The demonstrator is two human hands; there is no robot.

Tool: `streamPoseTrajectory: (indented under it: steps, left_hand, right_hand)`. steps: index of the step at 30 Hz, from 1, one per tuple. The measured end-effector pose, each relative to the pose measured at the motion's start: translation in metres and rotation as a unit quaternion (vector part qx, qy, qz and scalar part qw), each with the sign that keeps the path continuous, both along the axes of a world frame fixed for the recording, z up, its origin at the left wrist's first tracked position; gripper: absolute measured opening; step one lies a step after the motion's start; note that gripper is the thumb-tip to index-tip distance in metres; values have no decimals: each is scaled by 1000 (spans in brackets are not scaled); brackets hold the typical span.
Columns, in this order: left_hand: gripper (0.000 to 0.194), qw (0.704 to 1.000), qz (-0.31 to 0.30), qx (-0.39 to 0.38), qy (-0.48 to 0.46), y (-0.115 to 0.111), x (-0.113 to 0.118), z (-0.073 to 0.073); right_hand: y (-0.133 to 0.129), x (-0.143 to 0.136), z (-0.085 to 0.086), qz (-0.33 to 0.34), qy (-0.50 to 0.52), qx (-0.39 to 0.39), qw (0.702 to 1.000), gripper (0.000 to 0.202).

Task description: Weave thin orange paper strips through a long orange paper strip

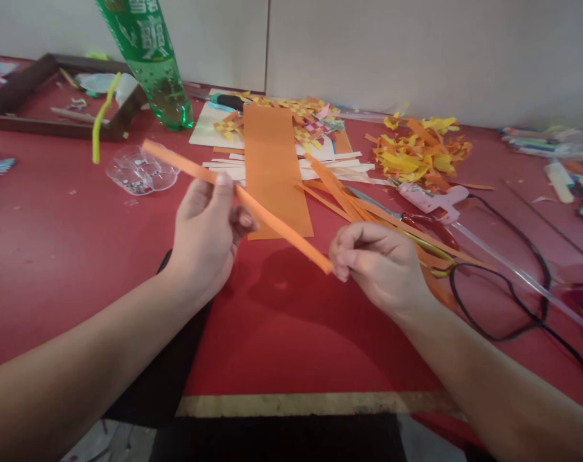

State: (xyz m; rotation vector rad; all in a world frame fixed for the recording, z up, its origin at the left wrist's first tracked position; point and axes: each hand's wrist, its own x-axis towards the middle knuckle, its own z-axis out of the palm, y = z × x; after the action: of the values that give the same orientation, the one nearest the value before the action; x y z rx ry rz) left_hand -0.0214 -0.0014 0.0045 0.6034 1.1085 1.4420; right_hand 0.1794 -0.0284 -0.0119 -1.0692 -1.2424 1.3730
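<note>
Holding an orange paper strip (286, 232) aslant above a red table (79, 256), a person's left hand (205, 237) clamped on it near mid-length, right hand (380, 263) pinched on its lower end, a wide orange sheet (272, 173) lying beyond, a green bottle (159, 77) at left

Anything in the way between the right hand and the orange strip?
Nothing visible. The right hand is at the lower end of the orange strip, no object between; the left hand holds it farther up. The wide orange sheet lies beyond, not between.

Muted light, hazy, slight blur
</note>
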Motion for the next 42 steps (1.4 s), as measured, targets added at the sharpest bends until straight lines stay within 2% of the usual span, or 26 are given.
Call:
streamPoseTrajectory:
  steps: [2, 3, 5, 7, 9, 12, 17, 19, 21, 24, 26, 30, 42]
  left_hand:
    - [20, 988, -146, 4, 39, -7, 4, 0]
    - [22, 968, -243, -5, 60, -10, 5, 0]
    - [25, 893, -434, -30, 116, -17, 7, 0]
    - [29, 827, -531, -58, 174, -22, 8, 1]
    - [31, 798, -559, -71, 213, -24, 7, 2]
    - [31, 798, -553, -67, 229, -24, 7, 3]
    - [30, 817, -523, -35, 239, -24, 9, 4]
    - [30, 833, -501, -17, 233, -24, 10, 2]
    - [30, 870, -446, -13, 208, -23, 11, 0]
    - [27, 948, -295, -18, 117, -19, 12, -2]
    - [30, 974, -220, -21, 46, -15, 12, -2]
    - [32, 982, -191, -7, -14, -12, 11, 1]
    - [28, 983, -181, 10, -19, -12, 10, -1]
  right_hand:
    - [3, 1, 1, -36, 47, -7, 998, 13]
    - [4, 0, 1, -51, 57, -14, 997, 15]
    - [5, 0, 2, -51, 43, -23, 997, 18]
    - [4, -1, 1, -16, 3, -22, 1000, 22]
    - [1, -2, 0, 16, -45, -20, 999, 24]
    - [-2, -3, -1, 29, -88, -25, 995, 21]
    - [-1, -6, -1, 32, -46, -40, 998, 23]
    - [0, -6, -1, 24, -35, -37, 998, 24]
    - [1, -5, 0, 25, -13, -42, 999, 22]
    - [1, -4, 2, 45, 35, -65, 996, 21]
    - [0, -4, 2, 66, 60, -78, 993, 20]
    - [-1, -5, 3, 94, 95, -86, 987, 20]
    - [-2, -3, 3, 113, 107, -75, 985, 17]
